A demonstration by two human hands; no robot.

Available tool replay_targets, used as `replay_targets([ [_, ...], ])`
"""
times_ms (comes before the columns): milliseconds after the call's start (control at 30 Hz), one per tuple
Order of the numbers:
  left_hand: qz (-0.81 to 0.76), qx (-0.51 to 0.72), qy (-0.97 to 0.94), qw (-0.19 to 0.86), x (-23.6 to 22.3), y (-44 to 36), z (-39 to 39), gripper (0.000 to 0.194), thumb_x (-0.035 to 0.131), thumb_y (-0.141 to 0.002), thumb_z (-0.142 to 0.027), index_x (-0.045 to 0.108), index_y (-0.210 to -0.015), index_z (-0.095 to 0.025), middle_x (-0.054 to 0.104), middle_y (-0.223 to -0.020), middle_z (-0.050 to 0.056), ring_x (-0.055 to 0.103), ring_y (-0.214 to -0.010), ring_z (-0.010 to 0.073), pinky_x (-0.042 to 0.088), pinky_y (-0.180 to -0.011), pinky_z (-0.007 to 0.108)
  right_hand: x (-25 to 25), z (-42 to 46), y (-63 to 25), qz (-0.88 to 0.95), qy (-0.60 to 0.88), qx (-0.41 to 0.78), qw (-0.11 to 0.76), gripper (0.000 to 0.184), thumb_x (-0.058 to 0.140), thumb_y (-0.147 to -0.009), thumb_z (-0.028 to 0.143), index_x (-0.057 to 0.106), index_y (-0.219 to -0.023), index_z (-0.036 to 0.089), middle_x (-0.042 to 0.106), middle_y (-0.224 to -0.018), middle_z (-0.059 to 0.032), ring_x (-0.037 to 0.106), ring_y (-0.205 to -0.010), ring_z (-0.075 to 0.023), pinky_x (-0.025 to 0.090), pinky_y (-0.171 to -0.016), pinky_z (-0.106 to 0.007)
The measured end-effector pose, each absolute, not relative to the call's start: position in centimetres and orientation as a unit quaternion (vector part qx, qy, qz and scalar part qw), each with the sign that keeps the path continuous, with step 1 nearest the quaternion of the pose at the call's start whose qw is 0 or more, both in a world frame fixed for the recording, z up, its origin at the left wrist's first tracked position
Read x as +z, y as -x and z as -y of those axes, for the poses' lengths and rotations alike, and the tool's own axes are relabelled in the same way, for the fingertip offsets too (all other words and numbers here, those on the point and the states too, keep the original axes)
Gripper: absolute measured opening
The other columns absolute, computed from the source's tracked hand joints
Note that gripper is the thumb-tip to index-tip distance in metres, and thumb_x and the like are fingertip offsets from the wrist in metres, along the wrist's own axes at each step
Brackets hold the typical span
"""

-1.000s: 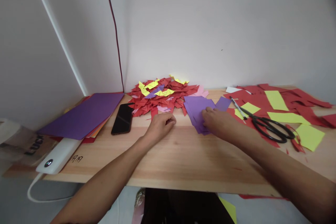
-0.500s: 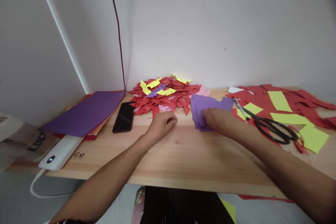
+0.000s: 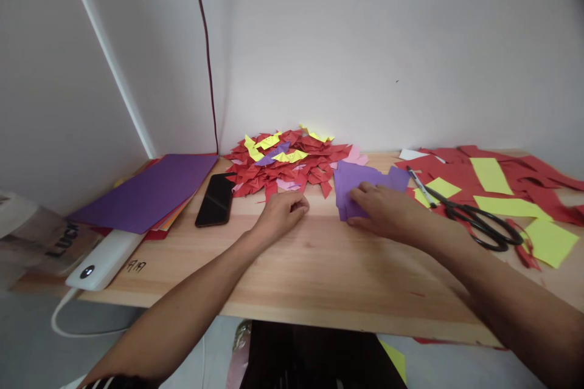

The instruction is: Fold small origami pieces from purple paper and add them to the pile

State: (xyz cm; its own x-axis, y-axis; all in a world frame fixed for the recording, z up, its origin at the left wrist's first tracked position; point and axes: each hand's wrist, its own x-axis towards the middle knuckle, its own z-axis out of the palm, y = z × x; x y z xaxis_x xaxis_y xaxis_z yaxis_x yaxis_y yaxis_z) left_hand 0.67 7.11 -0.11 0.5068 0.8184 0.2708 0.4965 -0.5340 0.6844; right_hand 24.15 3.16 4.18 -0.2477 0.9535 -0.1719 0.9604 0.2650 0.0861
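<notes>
Lays the right hand (image 3: pixel 381 206) on the purple papers (image 3: pixel 353 177), with fingers spread over the near right part of the stack. Rests the left hand (image 3: pixel 280 213), loosely curled, on the wooden table (image 3: pixel 319 279), to the left of that hold and apart from the papers. Has the pile of folded paper (image 3: pixel 314 161), mostly red with yellow, purple and pink, beyond and left of the hold, and the phone (image 3: pixel 214 199) farther left. Has the pen (image 3: pixel 420 185) just right of the hold, then the black-handled scissors (image 3: pixel 483 225), with red scraps (image 3: pixel 460 176) and yellow pieces (image 3: pixel 493 175) around. Leaves the large purple sheet (image 3: pixel 155 191) far left, partly over the power bank (image 3: pixel 104 261).
</notes>
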Motion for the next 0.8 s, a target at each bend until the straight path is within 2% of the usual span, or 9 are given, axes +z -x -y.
replay_targets([
  [167, -0.403, 0.291, -0.824, 0.273, 0.1, -0.7, -7.0, 0.012, 0.054, -0.077, -0.01, 0.064, -0.073, -0.015, 0.063, -0.071, 0.001, 0.053, -0.068, 0.0121, 0.036, -0.063, 0.023, 4.8, -2.2, -22.7, -0.784, -0.607, 0.0, 0.129, 0.03, 0.048, -0.094, 0.029, 0.059, -0.112, 0.008, 0.061, -0.111, -0.0193, 0.064, -0.099, -0.0329, 0.045, -0.073, -0.037],
  [267, -0.404, 0.29, -0.822, 0.276, 0.1, -0.7, -7.1, 0.011, 0.054, -0.077, -0.011, 0.063, -0.073, -0.015, 0.063, -0.07, 0.0, 0.053, -0.067, 0.012, 0.036, -0.063, 0.023, 4.2, -2.8, -23.5, -0.789, -0.602, -0.005, 0.127, 0.028, 0.039, -0.097, 0.026, 0.06, -0.108, 0.01, 0.063, -0.107, -0.0177, 0.066, -0.092, -0.0299, 0.044, -0.065, -0.034],
  [367, -0.402, 0.29, -0.822, 0.278, 0.0, -0.7, -7.1, 0.011, 0.055, -0.077, -0.012, 0.063, -0.073, -0.015, 0.063, -0.07, 0.0, 0.053, -0.067, 0.0121, 0.036, -0.062, 0.024, 3.6, -3.7, -24.8, -0.792, -0.597, -0.01, 0.128, 0.027, 0.035, -0.095, 0.014, 0.061, -0.101, 0.013, 0.065, -0.104, -0.0155, 0.066, -0.083, -0.0256, 0.039, -0.059, -0.031],
  [467, -0.4, 0.293, -0.822, 0.281, -0.1, -0.7, -7.1, 0.011, 0.055, -0.078, -0.012, 0.064, -0.073, -0.015, 0.062, -0.07, 0.001, 0.052, -0.066, 0.0121, 0.036, -0.062, 0.024, 4.0, -4.0, -25.3, -0.775, -0.624, 0.008, 0.104, 0.026, 0.036, -0.094, 0.015, 0.062, -0.095, 0.015, 0.067, -0.094, -0.0146, 0.065, -0.078, -0.0248, 0.037, -0.058, -0.03],
  [567, -0.41, 0.316, -0.806, 0.287, 0.0, -0.9, -6.9, 0.01, 0.056, -0.079, -0.013, 0.066, -0.079, -0.015, 0.063, -0.072, 0.001, 0.053, -0.067, 0.0119, 0.038, -0.063, 0.024, 5.7, -3.3, -24.7, -0.723, -0.687, 0.071, 0.031, 0.027, 0.034, -0.095, 0.022, 0.061, -0.095, 0.018, 0.067, -0.082, -0.0134, 0.063, -0.07, -0.0239, 0.035, -0.058, -0.03],
  [600, -0.417, 0.332, -0.793, 0.296, 0.0, -1.0, -6.9, 0.011, 0.058, -0.078, -0.014, 0.067, -0.085, -0.016, 0.064, -0.076, 0.002, 0.054, -0.068, 0.0121, 0.039, -0.064, 0.024, 6.3, -2.8, -24.4, -0.712, -0.697, 0.088, -0.015, 0.027, 0.033, -0.096, 0.026, 0.059, -0.095, 0.019, 0.067, -0.082, -0.0129, 0.062, -0.067, -0.0232, 0.034, -0.058, -0.031],
  [667, -0.422, 0.374, -0.752, 0.342, 0.2, -1.2, -6.9, 0.024, 0.065, -0.076, -0.017, 0.065, -0.1, -0.017, 0.067, -0.093, 0.005, 0.058, -0.077, 0.0137, 0.042, -0.066, 0.024, 7.4, -2.0, -23.9, -0.702, -0.693, 0.084, -0.143, 0.027, 0.033, -0.096, 0.033, 0.056, -0.092, 0.021, 0.066, -0.077, -0.0092, 0.059, -0.064, -0.0219, 0.035, -0.057, -0.031],
  [733, -0.389, 0.421, -0.692, 0.439, 0.5, -1.3, -7.0, 0.047, 0.072, -0.073, -0.023, 0.058, -0.118, -0.019, 0.065, -0.114, 0.01, 0.061, -0.094, 0.0172, 0.047, -0.074, 0.026, 7.9, -1.5, -23.7, -0.713, -0.649, 0.006, -0.264, 0.025, 0.035, -0.095, 0.037, 0.053, -0.085, 0.022, 0.063, -0.07, -0.0049, 0.058, -0.065, -0.0201, 0.038, -0.061, -0.031],
  [800, -0.333, 0.452, -0.62, 0.548, 0.7, -1.3, -7.0, 0.063, 0.076, -0.072, -0.028, 0.05, -0.129, -0.02, 0.06, -0.127, 0.012, 0.06, -0.108, 0.0207, 0.048, -0.085, 0.03, 7.9, -1.6, -23.7, -0.713, -0.619, -0.091, -0.318, 0.027, 0.036, -0.094, 0.038, 0.05, -0.077, 0.023, 0.061, -0.066, -0.0026, 0.058, -0.065, -0.0189, 0.041, -0.063, -0.03],
])
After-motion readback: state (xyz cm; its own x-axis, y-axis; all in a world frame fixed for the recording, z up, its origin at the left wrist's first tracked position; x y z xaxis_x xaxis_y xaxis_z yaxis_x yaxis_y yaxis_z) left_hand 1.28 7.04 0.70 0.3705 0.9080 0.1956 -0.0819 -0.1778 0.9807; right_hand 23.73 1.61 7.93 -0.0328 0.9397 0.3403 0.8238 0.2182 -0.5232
